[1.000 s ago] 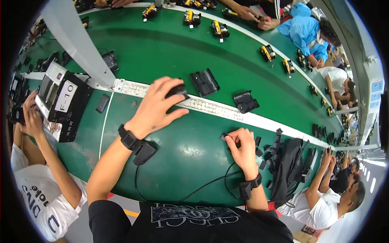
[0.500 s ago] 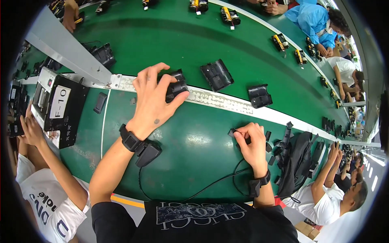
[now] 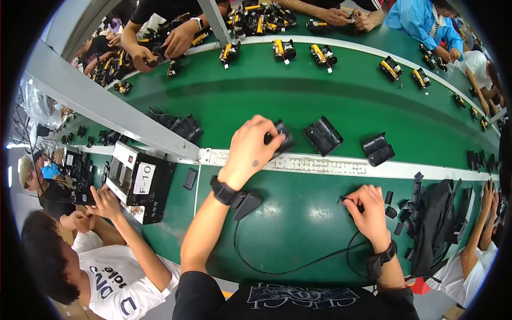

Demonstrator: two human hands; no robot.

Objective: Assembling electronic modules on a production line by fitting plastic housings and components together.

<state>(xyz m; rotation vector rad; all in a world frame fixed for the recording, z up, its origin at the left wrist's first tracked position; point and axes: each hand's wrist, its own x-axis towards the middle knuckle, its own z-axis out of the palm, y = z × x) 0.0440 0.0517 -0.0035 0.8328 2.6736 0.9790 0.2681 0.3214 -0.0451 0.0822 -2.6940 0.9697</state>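
Note:
My left hand (image 3: 249, 151) reaches to the white strip at the belt's near edge. Its fingers are closed on a black plastic shell (image 3: 283, 140), slightly blurred and partly hidden by the hand. Two similar shells, a larger ribbed one (image 3: 323, 136) and a smaller one (image 3: 378, 149), lie to its right on the green belt. Low over the green table, my right hand (image 3: 369, 214) pinches a small black piece (image 3: 342, 201) between thumb and fingers. Small black strips (image 3: 408, 210) lie just right of that hand.
A black-and-white machine (image 3: 140, 181) stands at left beside a grey post (image 3: 114, 109). A black cable (image 3: 288, 272) crosses the near table. Black fabric-like material (image 3: 438, 224) lies at right. Yellow-and-black assemblies (image 3: 284, 50) line the belt's far side. Co-workers sit left, right and opposite.
The view has shifted, so the scene sits lower and further right. My left fingers have drawn closer round the shell. My right hand keeps its pinch.

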